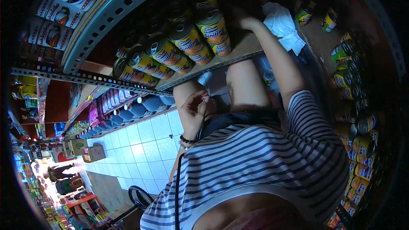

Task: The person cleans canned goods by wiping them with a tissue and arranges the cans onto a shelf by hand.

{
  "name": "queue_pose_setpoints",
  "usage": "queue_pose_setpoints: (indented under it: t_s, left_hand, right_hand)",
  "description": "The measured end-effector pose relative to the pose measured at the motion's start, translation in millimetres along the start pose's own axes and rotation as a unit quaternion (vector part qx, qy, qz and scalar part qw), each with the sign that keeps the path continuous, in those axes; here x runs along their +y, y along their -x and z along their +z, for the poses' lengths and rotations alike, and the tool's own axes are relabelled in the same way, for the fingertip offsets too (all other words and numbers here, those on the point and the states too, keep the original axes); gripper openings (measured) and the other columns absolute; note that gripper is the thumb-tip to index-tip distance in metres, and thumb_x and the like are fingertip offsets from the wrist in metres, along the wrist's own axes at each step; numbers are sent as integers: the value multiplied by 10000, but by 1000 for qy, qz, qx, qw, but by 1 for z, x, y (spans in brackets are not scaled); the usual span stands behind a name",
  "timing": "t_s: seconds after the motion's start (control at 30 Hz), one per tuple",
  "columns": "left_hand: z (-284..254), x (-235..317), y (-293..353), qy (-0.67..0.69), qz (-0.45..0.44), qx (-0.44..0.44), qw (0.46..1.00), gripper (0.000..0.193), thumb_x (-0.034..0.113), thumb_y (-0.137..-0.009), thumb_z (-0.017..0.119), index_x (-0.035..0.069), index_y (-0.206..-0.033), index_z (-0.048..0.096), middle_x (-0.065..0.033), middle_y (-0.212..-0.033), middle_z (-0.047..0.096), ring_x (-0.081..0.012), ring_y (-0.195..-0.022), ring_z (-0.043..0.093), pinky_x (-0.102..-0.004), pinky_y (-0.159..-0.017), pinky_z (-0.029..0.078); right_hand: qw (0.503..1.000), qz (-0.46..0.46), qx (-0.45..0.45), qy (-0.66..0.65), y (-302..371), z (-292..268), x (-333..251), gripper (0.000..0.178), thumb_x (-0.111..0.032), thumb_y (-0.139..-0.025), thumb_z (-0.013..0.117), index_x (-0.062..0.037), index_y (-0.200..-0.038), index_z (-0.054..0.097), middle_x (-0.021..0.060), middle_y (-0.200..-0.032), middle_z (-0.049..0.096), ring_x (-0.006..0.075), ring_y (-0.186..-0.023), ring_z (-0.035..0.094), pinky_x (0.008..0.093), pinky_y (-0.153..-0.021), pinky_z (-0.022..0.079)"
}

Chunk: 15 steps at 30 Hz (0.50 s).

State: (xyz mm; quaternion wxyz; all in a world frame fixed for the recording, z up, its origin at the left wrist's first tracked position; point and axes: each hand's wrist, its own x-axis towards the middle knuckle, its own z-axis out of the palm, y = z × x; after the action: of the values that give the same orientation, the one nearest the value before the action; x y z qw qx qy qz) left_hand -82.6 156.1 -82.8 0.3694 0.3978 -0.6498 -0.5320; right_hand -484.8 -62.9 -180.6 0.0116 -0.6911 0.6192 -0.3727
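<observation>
Right hand reaches onto shelf beside stacked yellow-labelled cans, grip hidden; left hand loosely curled, empty, on knee.

Cans in rows on shelf. Right hand on shelf, just right of the cans, cloth to its right. Left hand below shelf edge, against the torso. More cans far right. Tiled floor lower left.
</observation>
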Motion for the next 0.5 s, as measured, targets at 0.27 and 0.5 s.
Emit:
queue_pose_setpoints:
  t_s: [0.27, 0.5]
  left_hand:
    - [-8, -7, 6, -8, -4, 28, 1000, 246, -9, -898, 649, -62, -1136, 613, -104, -1087, 676, -148, -987, 650, -266, -890, 502]
    - [12, -5, -1, 0, -4, -54, 999, 264, 15, -910, 637, -44, -1164, 594, -90, -1111, 654, -127, -999, 621, -247, -889, 490]
  right_hand:
    - [910, 227, -50, 344, 88, -149, -135, 786, -548, -855, 622, -67, -1438, 407, 197, -1487, 378, 395, -1366, 363, 585, -1111, 269]
    - [955, 160, -6, 250, 120, -119, -111, 437, -376, -946, 523, -73, -1246, 620, 213, -1310, 563, 361, -1225, 524, 472, -1015, 418]
